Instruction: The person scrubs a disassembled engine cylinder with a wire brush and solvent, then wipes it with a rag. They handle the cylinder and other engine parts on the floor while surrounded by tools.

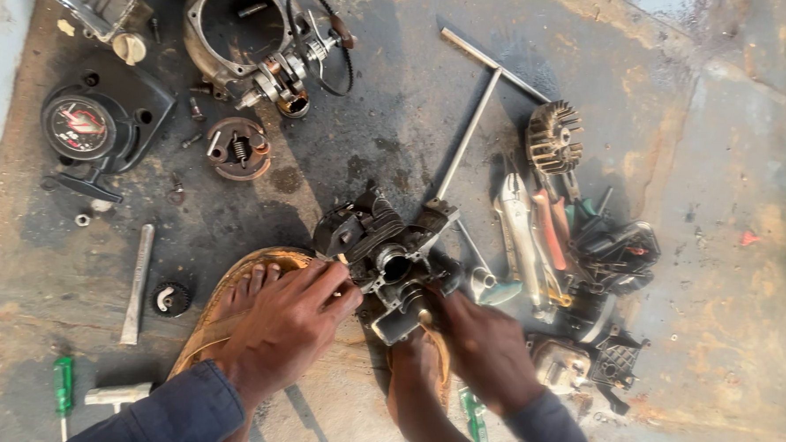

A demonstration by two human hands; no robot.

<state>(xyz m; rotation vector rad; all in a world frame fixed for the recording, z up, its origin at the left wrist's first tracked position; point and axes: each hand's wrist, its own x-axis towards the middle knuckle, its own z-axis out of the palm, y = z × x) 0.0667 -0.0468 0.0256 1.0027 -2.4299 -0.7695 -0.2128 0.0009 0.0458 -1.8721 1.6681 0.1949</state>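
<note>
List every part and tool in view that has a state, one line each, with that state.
Engine block: on the floor, gripped from both sides.
Left hand: fingertips on the block's left side.
Right hand: closed around the block's lower right.
T-handle wrench: lying flat, untouched.
Round housing: open, hollow.
Drive belt: off, lying loose.
Clutch: removed, lying flat.
Flywheel: removed, fins up.
Green screwdriver: lying unused.

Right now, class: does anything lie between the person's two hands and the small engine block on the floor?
Nothing visible does. The left hand and the right hand both already touch the engine block, one from each side.
</note>
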